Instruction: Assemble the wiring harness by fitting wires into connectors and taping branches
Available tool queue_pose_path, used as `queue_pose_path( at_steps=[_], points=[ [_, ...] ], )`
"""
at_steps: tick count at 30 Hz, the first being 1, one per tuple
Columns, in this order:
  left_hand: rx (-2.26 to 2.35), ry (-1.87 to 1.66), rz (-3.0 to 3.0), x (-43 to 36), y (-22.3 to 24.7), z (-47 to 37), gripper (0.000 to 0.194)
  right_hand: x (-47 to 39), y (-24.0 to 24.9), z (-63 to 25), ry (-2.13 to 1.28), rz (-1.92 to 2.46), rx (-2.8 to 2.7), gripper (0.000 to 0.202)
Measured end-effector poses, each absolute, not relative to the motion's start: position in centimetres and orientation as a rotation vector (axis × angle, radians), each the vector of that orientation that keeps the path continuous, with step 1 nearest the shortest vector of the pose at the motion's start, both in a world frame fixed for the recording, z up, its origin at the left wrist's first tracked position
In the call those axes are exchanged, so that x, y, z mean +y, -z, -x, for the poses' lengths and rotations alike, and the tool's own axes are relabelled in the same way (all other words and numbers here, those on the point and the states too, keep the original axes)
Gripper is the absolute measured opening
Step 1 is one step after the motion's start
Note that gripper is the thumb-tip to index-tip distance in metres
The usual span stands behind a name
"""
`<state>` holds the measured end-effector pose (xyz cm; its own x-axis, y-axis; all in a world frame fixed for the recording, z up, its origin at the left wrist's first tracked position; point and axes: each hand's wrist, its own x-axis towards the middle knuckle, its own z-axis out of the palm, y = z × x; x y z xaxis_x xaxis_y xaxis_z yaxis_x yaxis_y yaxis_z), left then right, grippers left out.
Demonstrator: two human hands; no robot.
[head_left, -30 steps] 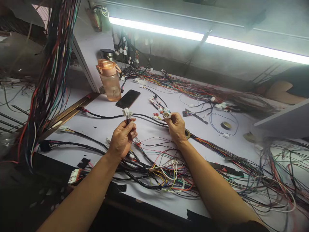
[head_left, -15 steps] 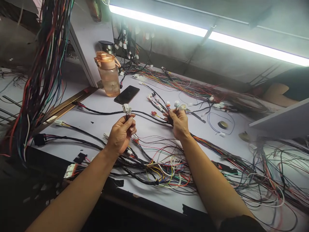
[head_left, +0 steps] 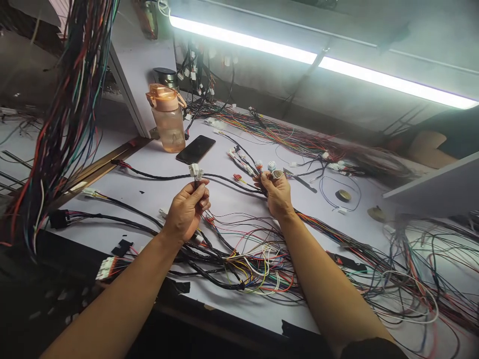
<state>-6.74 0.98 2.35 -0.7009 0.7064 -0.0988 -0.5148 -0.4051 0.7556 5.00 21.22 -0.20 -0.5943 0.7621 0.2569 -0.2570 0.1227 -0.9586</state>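
Observation:
My left hand (head_left: 188, 208) is closed on the wires just below a pair of white connectors (head_left: 195, 171), which stand up above the thumb. To the right, my right hand (head_left: 277, 195) grips a bundle of wire branches; white round connectors (head_left: 272, 165) and an orange-and-white one (head_left: 259, 164) stick out over its fingers. Beside that hand lies a small red connector (head_left: 237, 177). A black-wrapped cable (head_left: 160, 176) runs behind my left hand toward my right hand. Below both hands spreads a tangle of coloured wires (head_left: 262, 264).
A peach bottle (head_left: 167, 119) and a black phone (head_left: 196, 149) stand and lie at the back left. Loose wires (head_left: 269, 127) cross the table's rear. A thick wire bundle (head_left: 75, 99) hangs at the left. A tape roll (head_left: 343, 195) lies right. Another person's arm (head_left: 426, 147) shows far right.
The view has shifted slightly. The connectors above my right hand have tilted a little, the rightmost now facing the camera more. Both hands keep their hold.

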Motion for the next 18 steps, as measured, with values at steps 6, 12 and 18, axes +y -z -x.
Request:
queue_pose_path(
  at_steps=[6, 12, 18],
  points=[
    [1.007, -2.122, -0.28, 0.87, -2.73, 6.45, 0.018, 21.24, 0.6, -4.95, -1.664, 0.503, -1.486, 0.03],
    [0.96, -2.142, -0.291, 0.72, -3.06, 6.36, 0.023, 20.97, 0.41, -4.93, -1.683, 0.495, -1.458, 0.03],
    [1.039, -2.154, -0.367, 0.88, -2.76, 6.35, 0.027, 20.87, 0.23, -4.96, -1.699, 0.483, -1.443, 0.031]
  ],
)
